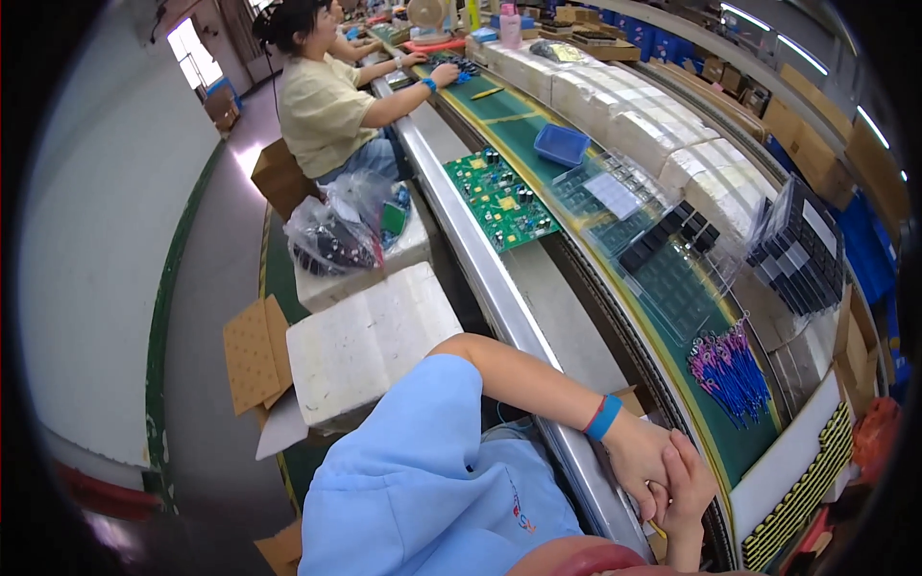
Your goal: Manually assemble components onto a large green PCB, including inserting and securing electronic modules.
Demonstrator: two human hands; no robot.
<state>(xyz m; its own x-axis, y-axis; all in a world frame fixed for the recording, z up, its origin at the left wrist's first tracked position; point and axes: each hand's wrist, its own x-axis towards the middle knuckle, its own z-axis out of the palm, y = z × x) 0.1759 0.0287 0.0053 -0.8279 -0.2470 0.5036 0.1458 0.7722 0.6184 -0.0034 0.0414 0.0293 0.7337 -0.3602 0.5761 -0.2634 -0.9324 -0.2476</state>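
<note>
My left hand (pixel 636 457) and my right hand (pixel 688 488) are clasped together over the near edge of the bench, and no object shows between them. A blue wristband (pixel 603 419) circles my left wrist. The fingers of my right hand lie over those of my left, and both hands are closed. Just beyond them, on the green conveyor belt (pixel 735 459), lies a bundle of blue cables (pixel 735 384) with pink and metal ends. Farther up the line, a green circuit board (pixel 501 200) rests across the metal rail and the belt's edge.
Clear plastic trays (pixel 663 274) with black parts and a blue bin (pixel 562 145) sit on the belt. Stacked black trays (pixel 797 252) stand at the right. White foam boxes (pixel 370 336) are on my left. A co-worker (pixel 331 106) sits farther along, hands over dark parts.
</note>
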